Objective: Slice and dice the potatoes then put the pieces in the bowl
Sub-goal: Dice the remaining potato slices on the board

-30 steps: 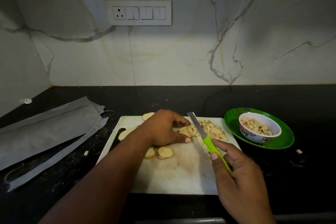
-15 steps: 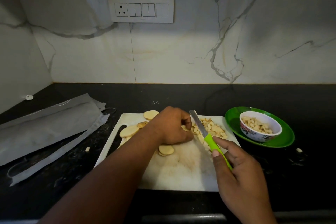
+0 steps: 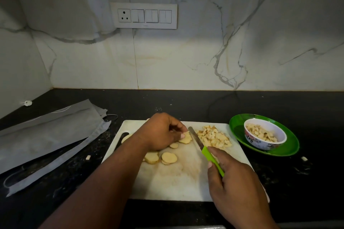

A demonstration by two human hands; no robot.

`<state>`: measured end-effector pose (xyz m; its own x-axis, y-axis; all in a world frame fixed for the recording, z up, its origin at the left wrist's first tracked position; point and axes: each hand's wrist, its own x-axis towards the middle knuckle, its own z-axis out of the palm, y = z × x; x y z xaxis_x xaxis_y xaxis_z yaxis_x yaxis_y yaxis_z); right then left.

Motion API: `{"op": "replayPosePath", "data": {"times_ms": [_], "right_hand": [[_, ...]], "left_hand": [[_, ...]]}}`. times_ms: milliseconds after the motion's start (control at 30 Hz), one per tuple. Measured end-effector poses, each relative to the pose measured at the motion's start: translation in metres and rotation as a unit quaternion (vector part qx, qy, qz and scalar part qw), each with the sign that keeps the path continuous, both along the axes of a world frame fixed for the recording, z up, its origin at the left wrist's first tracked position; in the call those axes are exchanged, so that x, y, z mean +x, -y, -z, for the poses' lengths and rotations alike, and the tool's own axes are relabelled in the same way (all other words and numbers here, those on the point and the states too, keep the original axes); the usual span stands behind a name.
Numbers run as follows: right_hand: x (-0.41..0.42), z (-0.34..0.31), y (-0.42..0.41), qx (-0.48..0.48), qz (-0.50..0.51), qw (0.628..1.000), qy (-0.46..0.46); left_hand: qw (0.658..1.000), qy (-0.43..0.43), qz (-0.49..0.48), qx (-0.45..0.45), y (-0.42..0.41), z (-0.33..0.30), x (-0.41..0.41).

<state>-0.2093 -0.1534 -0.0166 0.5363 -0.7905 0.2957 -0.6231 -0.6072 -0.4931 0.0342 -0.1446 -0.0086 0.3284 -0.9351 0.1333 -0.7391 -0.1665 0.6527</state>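
Left hand (image 3: 163,132) had shifted right along the cutting board (image 3: 167,182), fingers pinching potato slices (image 3: 185,138) beside the blade, right hand (image 3: 236,188) gripping the knife (image 3: 197,138) (green handle), diced potato (image 3: 214,135) far right, bowl (image 3: 265,134) beyond.

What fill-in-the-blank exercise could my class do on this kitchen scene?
1. The right hand grips a knife with a ____ handle.
2. The bowl of diced potato stands on a green ____.
3. The left hand pinches a potato ____ beside the blade.
4. The pile of diced pieces lies on the white cutting ____.

Missing words: green; plate; slice; board
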Motion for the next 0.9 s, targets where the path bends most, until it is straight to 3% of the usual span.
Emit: {"op": "replayPosePath", "data": {"times_ms": [367, 600, 900], "right_hand": [[0.007, -0.003, -0.002, -0.007, 0.009, 1.000, -0.008], [0.024, -0.002, -0.009, -0.066, -0.012, 0.995, -0.071], [0.030, -0.004, -0.004, -0.033, -0.033, 0.988, -0.147]], "left_hand": [[1.000, 0.011, -0.002, 0.012, -0.001, -0.001, -0.001], [0.998, 0.048, -0.026, 0.013, 0.003, -0.002, -0.009], [0.989, 0.131, -0.005, 0.074, 0.000, -0.010, -0.014]]}}
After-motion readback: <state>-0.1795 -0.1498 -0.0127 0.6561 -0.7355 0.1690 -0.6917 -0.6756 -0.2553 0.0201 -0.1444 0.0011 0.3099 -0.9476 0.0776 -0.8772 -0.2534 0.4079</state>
